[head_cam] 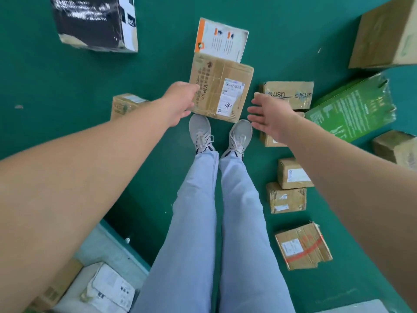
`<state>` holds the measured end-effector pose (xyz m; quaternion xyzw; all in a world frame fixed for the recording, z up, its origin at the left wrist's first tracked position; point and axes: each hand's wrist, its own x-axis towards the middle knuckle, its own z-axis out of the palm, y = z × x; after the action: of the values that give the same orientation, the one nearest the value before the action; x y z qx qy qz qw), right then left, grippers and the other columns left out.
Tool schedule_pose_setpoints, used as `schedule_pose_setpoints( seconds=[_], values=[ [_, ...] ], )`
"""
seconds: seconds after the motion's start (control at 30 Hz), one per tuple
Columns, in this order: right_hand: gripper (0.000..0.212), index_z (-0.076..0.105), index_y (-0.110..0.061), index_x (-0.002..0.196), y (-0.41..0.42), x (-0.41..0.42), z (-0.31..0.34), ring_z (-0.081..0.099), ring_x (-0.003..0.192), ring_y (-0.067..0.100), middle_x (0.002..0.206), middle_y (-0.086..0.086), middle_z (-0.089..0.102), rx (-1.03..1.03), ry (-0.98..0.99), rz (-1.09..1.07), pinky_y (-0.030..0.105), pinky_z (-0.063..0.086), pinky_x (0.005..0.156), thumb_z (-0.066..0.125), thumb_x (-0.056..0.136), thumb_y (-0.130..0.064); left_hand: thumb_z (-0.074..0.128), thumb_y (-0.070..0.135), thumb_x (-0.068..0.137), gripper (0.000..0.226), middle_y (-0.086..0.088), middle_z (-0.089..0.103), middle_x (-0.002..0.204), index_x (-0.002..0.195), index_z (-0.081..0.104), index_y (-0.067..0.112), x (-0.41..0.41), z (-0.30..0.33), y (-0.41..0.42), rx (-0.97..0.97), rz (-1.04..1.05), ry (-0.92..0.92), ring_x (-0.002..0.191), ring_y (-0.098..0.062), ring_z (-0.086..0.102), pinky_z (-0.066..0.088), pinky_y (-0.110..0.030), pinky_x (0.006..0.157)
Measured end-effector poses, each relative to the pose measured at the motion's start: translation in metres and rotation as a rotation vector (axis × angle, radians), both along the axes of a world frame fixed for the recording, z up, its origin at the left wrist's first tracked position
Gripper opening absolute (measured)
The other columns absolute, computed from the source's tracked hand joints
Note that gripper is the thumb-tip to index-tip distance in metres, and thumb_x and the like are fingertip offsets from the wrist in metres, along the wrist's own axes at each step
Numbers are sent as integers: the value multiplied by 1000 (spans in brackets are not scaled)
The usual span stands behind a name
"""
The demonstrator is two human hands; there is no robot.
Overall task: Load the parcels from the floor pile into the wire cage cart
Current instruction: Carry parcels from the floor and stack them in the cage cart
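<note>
A brown cardboard parcel [220,86] with a white shipping label lies on the green floor just ahead of my shoes. My left hand [180,102] reaches down to the parcel's left edge and touches it; its fingers are hidden behind the hand. My right hand [269,116] hovers open, fingers spread, a little to the right of the parcel and apart from it. A white and orange box [222,40] lies right behind the parcel. The cart's corner [108,251], with parcels inside, shows at the bottom left.
Several parcels lie scattered on the floor: a black and white box [94,21] far left, a small brown one [126,105] left, a taped box [288,94], a green box [352,109], and brown boxes [302,245] along the right. My legs stand in the middle.
</note>
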<state>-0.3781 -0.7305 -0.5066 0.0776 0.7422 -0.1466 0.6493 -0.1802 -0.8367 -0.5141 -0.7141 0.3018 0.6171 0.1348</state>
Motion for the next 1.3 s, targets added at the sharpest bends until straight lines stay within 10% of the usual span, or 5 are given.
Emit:
schedule_pose_setpoints(
  seconds=[0.27,0.63,0.93,1.3],
  values=[
    [34,53,-23,137,-2,19,-143,61,121,26,144,7,57,70,37,38,35,56,95,53,105,-31,56,30,100,71,-1,37,157,161,22,26,9,-147,9,-60,-89,-134,140,-25,42,36,-39,110],
    [45,39,-22,145,13,42,-204,63,100,12,119,-4,66,90,50,41,35,46,86,57,104,-27,61,40,97,78,-2,35,161,161,20,21,28,-210,20,46,-2,-88,145,-27,36,24,-53,119],
    [59,36,-19,150,-10,66,-97,56,117,25,132,2,60,94,62,219,50,46,103,60,99,-36,62,38,100,57,3,52,136,148,38,20,59,-98,7,-9,115,-58,126,-20,46,30,-43,111],
    [54,42,-23,144,-56,122,163,60,112,20,126,-2,62,-120,89,362,45,49,104,63,97,-34,59,34,102,46,11,52,111,142,43,20,122,182,-2,-203,383,-48,108,-14,48,33,-34,96]
  ],
)
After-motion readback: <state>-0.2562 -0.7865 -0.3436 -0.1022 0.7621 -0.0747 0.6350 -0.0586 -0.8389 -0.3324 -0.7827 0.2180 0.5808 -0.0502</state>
